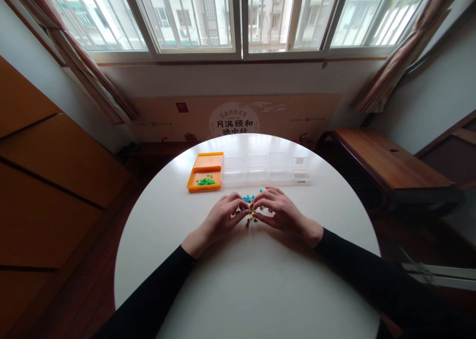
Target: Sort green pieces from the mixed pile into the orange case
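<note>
My left hand (225,212) and my right hand (277,211) face each other over a small heap of mixed tiny pieces on the table. The fingers of both are bent into a pinch, with the tips nearly meeting. Between the fingertips a tiny green piece (252,211) shows; which hand grips it is unclear. Blue pieces (248,198) lie just beyond the fingers, and brown pieces (247,223) on the near side. My fingers hide part of the heap. Behind my left hand stands an open orange box (190,186) with many small green pieces (206,181) inside.
Several clear plastic boxes (256,175) with raised lids stand in a row right of the orange box. All this rests on a round white table (238,289). A wooden bench (390,158) is at the right, an orange-brown cabinet (48,180) at the left, windows ahead.
</note>
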`<action>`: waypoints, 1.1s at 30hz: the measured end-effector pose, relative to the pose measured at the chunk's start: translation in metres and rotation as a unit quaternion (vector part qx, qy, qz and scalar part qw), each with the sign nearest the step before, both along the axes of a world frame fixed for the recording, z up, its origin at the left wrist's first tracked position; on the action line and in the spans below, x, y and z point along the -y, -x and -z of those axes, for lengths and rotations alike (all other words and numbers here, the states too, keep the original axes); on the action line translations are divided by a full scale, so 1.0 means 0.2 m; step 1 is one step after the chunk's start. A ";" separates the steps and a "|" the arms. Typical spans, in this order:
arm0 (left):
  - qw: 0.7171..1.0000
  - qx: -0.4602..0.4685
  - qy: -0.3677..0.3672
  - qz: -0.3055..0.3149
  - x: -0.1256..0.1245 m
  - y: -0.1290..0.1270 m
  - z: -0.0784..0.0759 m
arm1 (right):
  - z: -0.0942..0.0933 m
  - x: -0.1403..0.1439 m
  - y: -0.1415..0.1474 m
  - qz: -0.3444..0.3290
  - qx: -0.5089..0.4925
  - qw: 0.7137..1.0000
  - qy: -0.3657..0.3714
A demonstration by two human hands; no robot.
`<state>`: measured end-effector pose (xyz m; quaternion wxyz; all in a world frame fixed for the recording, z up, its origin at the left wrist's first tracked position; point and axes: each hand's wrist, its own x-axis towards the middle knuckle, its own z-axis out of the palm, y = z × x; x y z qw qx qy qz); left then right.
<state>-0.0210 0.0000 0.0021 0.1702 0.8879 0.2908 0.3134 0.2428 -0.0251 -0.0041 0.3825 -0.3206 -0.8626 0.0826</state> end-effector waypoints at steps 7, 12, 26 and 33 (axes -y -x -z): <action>1.000 -0.003 -0.005 0.009 0.01 -0.01 -0.02 | -0.02 0.01 0.00 -0.006 0.029 1.000 -0.009; 0.999 0.019 -0.028 0.002 0.01 -0.01 -0.02 | -0.02 0.01 0.00 0.009 0.002 1.000 -0.020; 0.995 0.063 -0.078 -0.025 0.02 0.00 -0.05 | -0.03 0.02 0.01 0.009 -0.018 1.000 -0.004; 0.992 0.086 -0.092 -0.017 0.01 0.00 -0.03 | -0.03 0.01 0.01 0.004 -0.024 1.000 -0.009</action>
